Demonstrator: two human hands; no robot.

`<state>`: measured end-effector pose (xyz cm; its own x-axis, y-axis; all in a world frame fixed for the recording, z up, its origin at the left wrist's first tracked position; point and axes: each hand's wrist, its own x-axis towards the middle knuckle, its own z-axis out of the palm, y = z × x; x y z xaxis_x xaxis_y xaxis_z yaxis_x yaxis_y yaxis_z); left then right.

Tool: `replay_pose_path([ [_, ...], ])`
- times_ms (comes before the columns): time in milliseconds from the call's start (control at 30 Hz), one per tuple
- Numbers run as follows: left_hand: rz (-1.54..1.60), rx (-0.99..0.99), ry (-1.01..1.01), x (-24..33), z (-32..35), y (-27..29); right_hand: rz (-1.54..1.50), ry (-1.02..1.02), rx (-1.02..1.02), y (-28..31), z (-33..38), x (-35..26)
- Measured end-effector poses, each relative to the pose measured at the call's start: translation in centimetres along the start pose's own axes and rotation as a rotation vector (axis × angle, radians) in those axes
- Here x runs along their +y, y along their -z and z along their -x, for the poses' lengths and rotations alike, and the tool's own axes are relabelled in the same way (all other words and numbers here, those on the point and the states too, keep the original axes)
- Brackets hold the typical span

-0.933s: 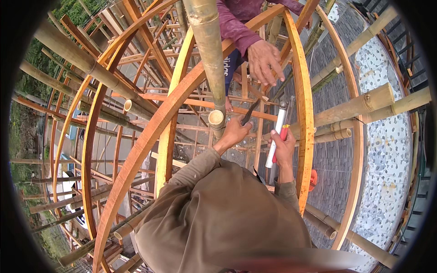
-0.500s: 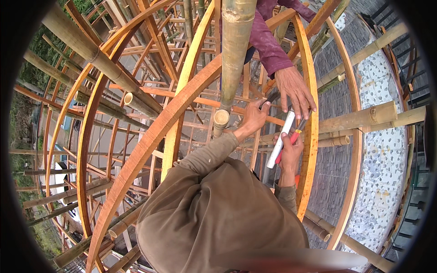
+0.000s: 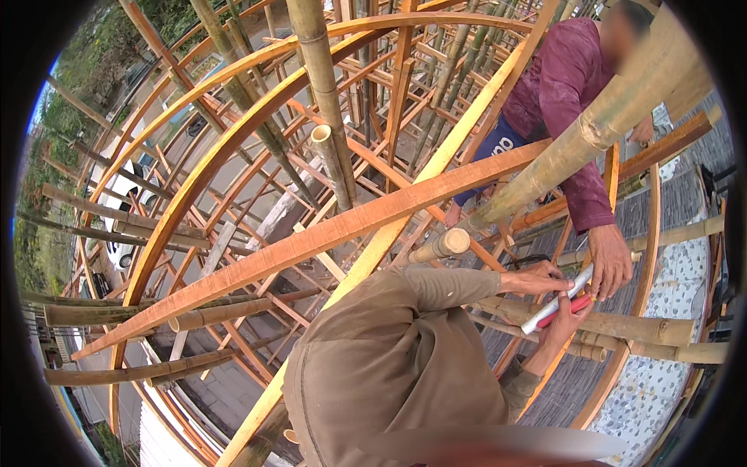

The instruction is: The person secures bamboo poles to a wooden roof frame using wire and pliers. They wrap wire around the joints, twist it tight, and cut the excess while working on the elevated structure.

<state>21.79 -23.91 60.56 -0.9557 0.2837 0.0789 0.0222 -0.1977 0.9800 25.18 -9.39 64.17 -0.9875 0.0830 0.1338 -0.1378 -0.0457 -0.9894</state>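
My right hand point(image 3: 562, 323) is closed around a red-handled tool point(image 3: 549, 318), which looks like pliers; its jaws are hidden. A white tube point(image 3: 535, 321) lies slantwise along the tool, against the same hand. My left hand point(image 3: 535, 278) is pinched close to the tube's upper part; what its fingers hold, if anything, is too small to make out. Another person's hand point(image 3: 610, 261), in a maroon sleeve, reaches down to the upper end of the tube and tool. A dark cable-like loop point(image 3: 534, 259) shows just beyond my left hand.
A long reddish timber beam point(image 3: 327, 243) crosses in front of me. Bamboo poles jut in, one with its cut end point(image 3: 453, 242) near my left forearm, another point(image 3: 654, 328) right of my hands. Curved timber ribs point(image 3: 194, 187) stand at left, with ground far below.
My view has swung left, so hands and tube appear farther right and lower. My left hand has come closer to the tube. More of the other person shows.
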Motion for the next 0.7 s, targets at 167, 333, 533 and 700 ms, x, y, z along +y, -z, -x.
replay_pose_path([
  [167,0.236,-0.012,0.111,1.7,-0.9,-0.4,-0.437,-0.143,-0.391,0.8,-1.8,-0.9],
  [333,0.095,0.056,0.211,0.4,-1.1,1.5,-0.86,-0.358,-0.269,2.1,-3.7,1.7],
  [533,-0.124,0.065,-0.084,-1.5,1.0,1.8,-0.39,-0.507,-0.232,2.6,-1.2,8.2],
  [700,-0.35,0.106,-0.264,-0.3,1.6,1.6,-0.396,-0.589,-0.122,1.8,1.6,10.6],
])
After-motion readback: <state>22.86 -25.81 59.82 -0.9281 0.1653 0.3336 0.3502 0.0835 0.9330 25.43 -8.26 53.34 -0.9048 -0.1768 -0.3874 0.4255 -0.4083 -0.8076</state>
